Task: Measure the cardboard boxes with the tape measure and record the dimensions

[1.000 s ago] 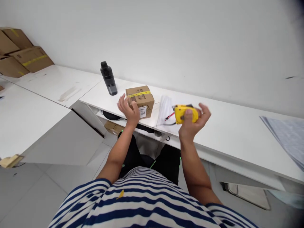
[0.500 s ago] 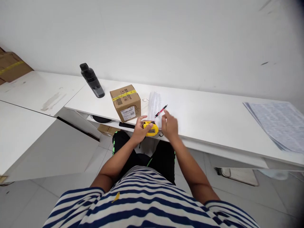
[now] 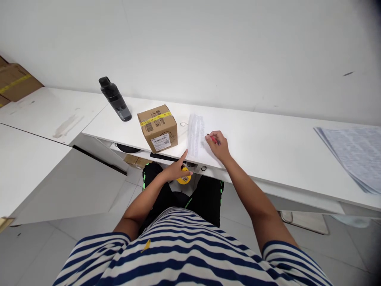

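Observation:
My right hand (image 3: 218,145) is closed around a red and black pen (image 3: 214,139), over the right side of a written paper sheet (image 3: 195,133) on the table. Below the table's front edge, my left hand (image 3: 175,170) holds a yellow tape measure (image 3: 184,177); one finger points up to the edge by the sheet. The hand hides part of the tape measure. Left of the sheet stands a cardboard box (image 3: 159,129) with yellow tape across its top and a white label on its front.
A dark bottle (image 3: 116,100) stands behind and left of the box. At the right end of the white table (image 3: 262,147) lies a stack of written papers (image 3: 354,155). More cardboard boxes (image 3: 18,81) sit at the far left. An open shelf runs under the tabletop.
My right hand has picked up the pen from the sheet and turned it. My left hand has lowered the tape measure from the sheet's front edge to below the tabletop.

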Demonstrator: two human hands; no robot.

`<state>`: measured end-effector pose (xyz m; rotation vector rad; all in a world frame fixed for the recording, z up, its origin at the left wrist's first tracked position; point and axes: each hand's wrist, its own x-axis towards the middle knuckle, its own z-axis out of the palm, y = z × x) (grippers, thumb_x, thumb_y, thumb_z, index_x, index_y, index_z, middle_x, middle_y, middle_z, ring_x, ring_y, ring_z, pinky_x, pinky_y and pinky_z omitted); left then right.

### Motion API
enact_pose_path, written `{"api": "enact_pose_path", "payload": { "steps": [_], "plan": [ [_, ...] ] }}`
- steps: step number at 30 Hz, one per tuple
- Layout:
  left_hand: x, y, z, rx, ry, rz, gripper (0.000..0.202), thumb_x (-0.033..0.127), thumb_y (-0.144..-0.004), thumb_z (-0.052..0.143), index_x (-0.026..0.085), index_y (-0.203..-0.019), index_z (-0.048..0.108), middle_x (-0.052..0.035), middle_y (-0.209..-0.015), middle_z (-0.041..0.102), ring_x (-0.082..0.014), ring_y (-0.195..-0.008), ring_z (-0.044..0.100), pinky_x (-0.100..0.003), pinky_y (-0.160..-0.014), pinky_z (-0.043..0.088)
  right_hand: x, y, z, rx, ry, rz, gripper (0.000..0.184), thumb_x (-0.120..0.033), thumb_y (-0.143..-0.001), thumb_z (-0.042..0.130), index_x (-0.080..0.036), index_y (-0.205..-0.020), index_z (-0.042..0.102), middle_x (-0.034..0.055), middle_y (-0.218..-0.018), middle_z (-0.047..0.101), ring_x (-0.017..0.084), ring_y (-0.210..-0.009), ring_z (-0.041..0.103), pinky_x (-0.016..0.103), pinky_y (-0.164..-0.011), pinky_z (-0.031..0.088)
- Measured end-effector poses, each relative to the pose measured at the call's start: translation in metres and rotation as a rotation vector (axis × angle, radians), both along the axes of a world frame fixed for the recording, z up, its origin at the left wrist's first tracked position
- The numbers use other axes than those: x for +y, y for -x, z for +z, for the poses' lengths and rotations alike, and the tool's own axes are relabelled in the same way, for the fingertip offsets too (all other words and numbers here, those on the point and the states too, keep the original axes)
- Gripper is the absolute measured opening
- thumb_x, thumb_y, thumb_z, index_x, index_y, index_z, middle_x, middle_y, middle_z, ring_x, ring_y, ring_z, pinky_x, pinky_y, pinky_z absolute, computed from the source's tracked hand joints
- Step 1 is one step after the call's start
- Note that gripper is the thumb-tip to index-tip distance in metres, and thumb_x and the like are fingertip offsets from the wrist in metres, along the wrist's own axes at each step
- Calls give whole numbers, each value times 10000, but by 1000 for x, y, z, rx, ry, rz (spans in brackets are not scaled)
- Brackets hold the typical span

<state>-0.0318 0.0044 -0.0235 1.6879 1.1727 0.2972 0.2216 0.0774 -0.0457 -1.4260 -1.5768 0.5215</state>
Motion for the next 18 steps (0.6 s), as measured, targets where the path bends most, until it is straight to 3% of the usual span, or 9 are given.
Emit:
{"api": "enact_pose_path", "payload": {
  "steps": [2,4,6,8,11,13,18],
  "plan": [
    [-5,-4,-2,59,-68,-52,1112,475,-814,711,249,-1647,10,-12,-968,705,-206,-879,629,-361,-907,482,-5,9,-6,171,52,23,406,-651,-907,551,-247,-884,582,-39,-629,529,152,-595,494,284,-617,413],
    [-7,-7,-3,94,-113,-47,1086,476,-838,683,259,-1645,-10,22,-854,676,-185,-779,606,-338,-852,482,-5,13,-11,311,147,73,479,-717,-899,485,-251,-896,599,-45,-607,518,144,-541,456,286,-575,388],
    [-7,-9,-4,88,-148,-26,1090,460,-841,687,282,-1642,-30,17,-903,688,-183,-815,620,-326,-872,479,-3,14,-13,421,233,125,587,-762,-904,383,-237,-917,645,-33,-589,539,136,-484,418,293,-538,367],
    [-6,-10,-4,61,-167,-46,1077,439,-838,700,323,-1641,-9,7,-1008,705,-183,-903,640,-316,-924,469,-3,14,-11,422,273,99,649,-771,-899,367,-211,-803,682,-2,-570,564,140,-492,442,303,-551,377],
    [-3,-9,-5,75,-171,-91,973,451,-854,680,356,-1637,110,10,-1002,702,-183,-913,642,-303,-911,471,-8,15,-5,304,248,-12,565,-694,-869,526,-205,-617,653,5,-523,536,160,-568,499,315,-610,398],
    [-3,-8,-10,120,-175,-53,937,464,-850,676,347,-1632,175,11,-948,688,-190,-879,634,-304,-868,477,-11,15,-2,274,216,-40,486,-610,-851,595,-215,-568,612,-16,-506,497,158,-575,478,314,-615,386],
    [-5,-6,-25,107,-117,30,996,440,-825,700,313,-1640,141,32,-830,652,-180,-803,628,-295,-815,479,-11,17,-2,252,230,-45,402,-472,-838,607,-223,-528,545,-31,-523,484,157,-606,467,312,-637,373]
  ]
}}
